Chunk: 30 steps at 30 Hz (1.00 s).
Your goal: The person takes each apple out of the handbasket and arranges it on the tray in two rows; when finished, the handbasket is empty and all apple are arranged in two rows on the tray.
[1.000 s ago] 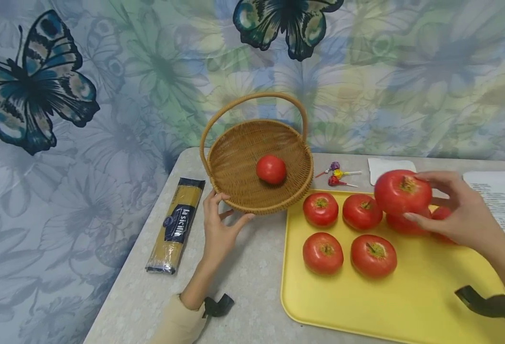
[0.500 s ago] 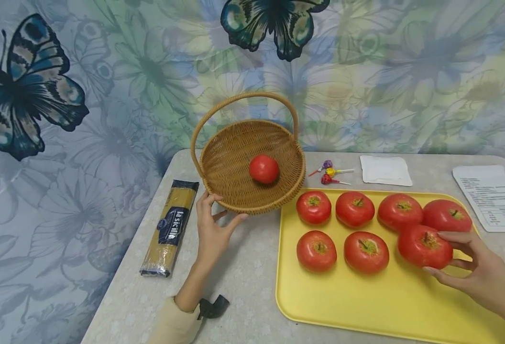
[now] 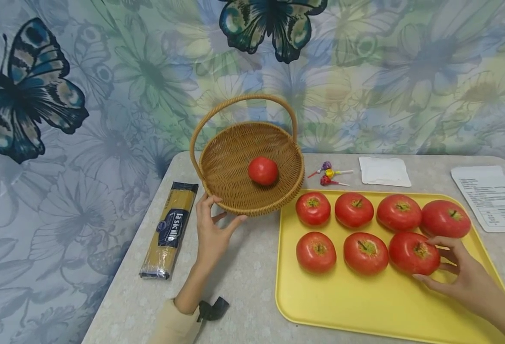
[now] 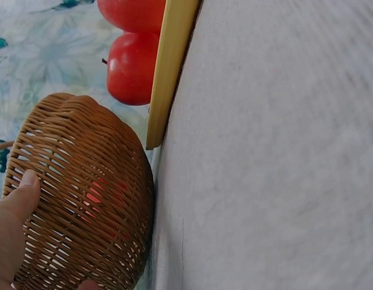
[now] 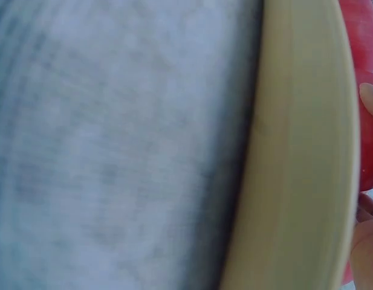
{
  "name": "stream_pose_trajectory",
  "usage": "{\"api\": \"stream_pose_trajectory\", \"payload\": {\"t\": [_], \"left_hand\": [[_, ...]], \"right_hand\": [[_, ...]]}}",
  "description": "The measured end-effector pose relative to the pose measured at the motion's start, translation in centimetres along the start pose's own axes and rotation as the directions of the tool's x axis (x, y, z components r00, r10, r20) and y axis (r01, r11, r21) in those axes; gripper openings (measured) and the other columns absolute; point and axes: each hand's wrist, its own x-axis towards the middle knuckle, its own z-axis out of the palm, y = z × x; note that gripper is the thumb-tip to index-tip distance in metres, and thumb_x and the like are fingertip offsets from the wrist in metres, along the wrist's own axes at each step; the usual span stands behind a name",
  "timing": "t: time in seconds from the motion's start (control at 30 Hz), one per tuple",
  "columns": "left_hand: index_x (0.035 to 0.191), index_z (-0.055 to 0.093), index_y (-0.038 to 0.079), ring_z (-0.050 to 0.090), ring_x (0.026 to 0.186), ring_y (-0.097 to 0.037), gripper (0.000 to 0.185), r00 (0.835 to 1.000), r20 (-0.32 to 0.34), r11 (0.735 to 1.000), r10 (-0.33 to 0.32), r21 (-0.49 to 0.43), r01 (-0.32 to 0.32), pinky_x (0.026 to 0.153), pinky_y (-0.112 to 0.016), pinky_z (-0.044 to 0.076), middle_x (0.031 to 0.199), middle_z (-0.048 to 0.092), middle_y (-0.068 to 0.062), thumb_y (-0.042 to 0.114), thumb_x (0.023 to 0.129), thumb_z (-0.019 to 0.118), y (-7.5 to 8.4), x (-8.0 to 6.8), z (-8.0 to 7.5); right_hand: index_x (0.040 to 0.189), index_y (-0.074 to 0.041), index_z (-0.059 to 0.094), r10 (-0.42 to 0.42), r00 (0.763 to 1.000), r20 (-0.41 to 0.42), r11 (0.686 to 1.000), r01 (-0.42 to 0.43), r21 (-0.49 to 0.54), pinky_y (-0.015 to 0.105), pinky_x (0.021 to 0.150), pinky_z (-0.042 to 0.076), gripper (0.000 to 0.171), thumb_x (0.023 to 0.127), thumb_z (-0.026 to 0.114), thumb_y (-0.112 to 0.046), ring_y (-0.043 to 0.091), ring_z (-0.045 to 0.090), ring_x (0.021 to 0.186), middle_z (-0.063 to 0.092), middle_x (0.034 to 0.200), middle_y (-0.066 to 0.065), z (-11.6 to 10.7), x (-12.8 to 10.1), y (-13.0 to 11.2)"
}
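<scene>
My left hand [image 3: 213, 234] grips the near rim of a tilted wicker basket [image 3: 231, 157], its thumb and fingers on the front edge. Inside the basket lies one red apple [image 3: 263, 170]; in the left wrist view it shows faintly through the weave [image 4: 38, 235]. With thumb and fingers, my right hand [image 3: 461, 274] holds another red apple [image 3: 413, 253] low over the yellow tray [image 3: 343, 301], at the right end of the front row. Several similar apples [image 3: 366, 253] stand on the tray in two rows, stems up.
A pack of spaghetti [image 3: 170, 231] lies left of the basket. Behind the tray are several lollipops [image 3: 327, 174], a white packet [image 3: 384, 171] and a printed sheet [image 3: 491, 198]. A butterfly-patterned cloth [image 3: 149, 86] hangs behind the table.
My right hand has carried its apple down and toward me, from above the back row to the right end of the front row. The left hand stays on the basket.
</scene>
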Motion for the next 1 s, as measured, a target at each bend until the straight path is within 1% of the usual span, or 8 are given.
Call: {"api": "stream_pose_trajectory", "payload": {"t": [0.2, 0.33, 0.47, 0.57, 0.63, 0.73, 0.9, 1.0], "left_hand": [[0.126, 0.043, 0.004, 0.033, 0.141, -0.034, 0.07, 1.0, 0.001, 1.0, -0.013, 0.005, 0.013, 0.089, -0.041, 0.058, 0.152, 0.025, -0.02, 0.023, 0.075, 0.086, -0.1, -0.1, -0.2], [0.126, 0.044, 0.004, 0.033, 0.141, -0.033, 0.069, 1.0, 0.0, 1.0, -0.016, 0.004, 0.016, 0.089, -0.042, 0.058, 0.152, 0.025, -0.021, 0.023, 0.075, 0.086, -0.1, -0.2, -0.3], [0.124, 0.043, -0.001, 0.033, 0.14, -0.038, 0.066, 1.0, 0.004, 1.0, -0.023, -0.017, 0.023, 0.09, -0.051, 0.056, 0.151, 0.025, -0.025, 0.015, 0.076, 0.085, 2.1, -0.2, -0.6], [0.123, 0.043, -0.003, 0.032, 0.139, -0.043, 0.063, 1.0, 0.005, 0.999, -0.028, -0.025, 0.028, 0.09, -0.057, 0.054, 0.149, 0.025, -0.028, 0.008, 0.076, 0.084, 3.8, -0.2, -0.9], [0.123, 0.043, -0.004, 0.031, 0.139, -0.044, 0.063, 1.0, 0.004, 0.999, -0.027, -0.025, 0.027, 0.09, -0.058, 0.054, 0.149, 0.025, -0.028, 0.008, 0.076, 0.084, 3.8, -0.2, -0.9], [0.122, 0.043, -0.005, 0.031, 0.139, -0.044, 0.064, 1.0, 0.007, 0.999, -0.029, -0.03, 0.029, 0.09, -0.058, 0.054, 0.149, 0.026, -0.028, 0.007, 0.075, 0.084, 3.8, -0.1, -0.9], [0.122, 0.044, -0.005, 0.032, 0.139, -0.044, 0.064, 1.0, 0.007, 0.999, -0.029, -0.035, 0.029, 0.09, -0.057, 0.055, 0.149, 0.026, -0.028, 0.008, 0.075, 0.085, 3.8, -0.1, -0.8], [0.122, 0.043, -0.006, 0.031, 0.14, -0.043, 0.064, 1.0, 0.009, 0.999, -0.023, -0.039, 0.024, 0.09, -0.057, 0.055, 0.149, 0.026, -0.029, 0.009, 0.075, 0.085, 3.8, 0.0, -0.7]], "right_hand": [[0.129, 0.003, 0.043, -0.06, 0.998, -0.003, 0.998, 0.06, -0.023, -0.006, 0.077, 0.041, 0.092, 0.051, 0.093, 0.007, -0.021, 0.043, 0.106, 0.044, 0.125, -0.029, 0.1, 0.2, -0.2], [0.123, 0.002, 0.05, -0.17, 0.985, -0.017, 0.978, 0.166, -0.124, -0.006, 0.082, 0.038, 0.094, 0.041, 0.097, 0.003, -0.016, 0.04, 0.112, 0.047, 0.125, -0.017, -0.5, 0.7, -1.2], [0.119, -0.001, 0.056, -0.304, 0.953, 0.019, 0.928, 0.3, -0.219, -0.004, 0.091, 0.034, 0.089, 0.043, 0.1, -0.018, -0.01, 0.035, 0.124, 0.048, 0.127, -0.01, -2.1, 1.9, -3.2], [0.121, -0.001, 0.056, -0.365, 0.929, 0.059, 0.906, 0.369, -0.207, -0.004, 0.096, 0.029, 0.085, 0.052, 0.097, -0.03, -0.007, 0.035, 0.128, 0.045, 0.133, -0.012, -3.0, 3.4, -5.1], [0.122, -0.002, 0.057, -0.379, 0.922, 0.08, 0.899, 0.387, -0.205, -0.004, 0.098, 0.029, 0.084, 0.052, 0.098, -0.023, -0.007, 0.034, 0.129, 0.045, 0.135, -0.013, -3.1, 4.5, -6.5], [0.126, -0.005, 0.057, -0.431, 0.893, 0.127, 0.874, 0.449, -0.187, -0.003, 0.099, 0.03, 0.081, 0.056, 0.096, -0.021, -0.004, 0.036, 0.129, 0.047, 0.137, -0.005, -2.7, 6.6, -8.5], [0.126, -0.02, 0.057, -0.475, 0.851, 0.223, 0.835, 0.516, -0.19, -0.002, 0.1, 0.031, 0.075, 0.06, 0.094, -0.02, 0.007, 0.044, 0.126, 0.048, 0.139, 0.004, -1.1, 10.0, -12.2], [0.123, -0.024, 0.057, -0.485, 0.835, 0.262, 0.824, 0.536, -0.184, 0.008, 0.096, 0.046, 0.069, 0.064, 0.093, -0.023, 0.013, 0.051, 0.12, 0.049, 0.139, 0.0, 0.3, 12.1, -14.1]]}}
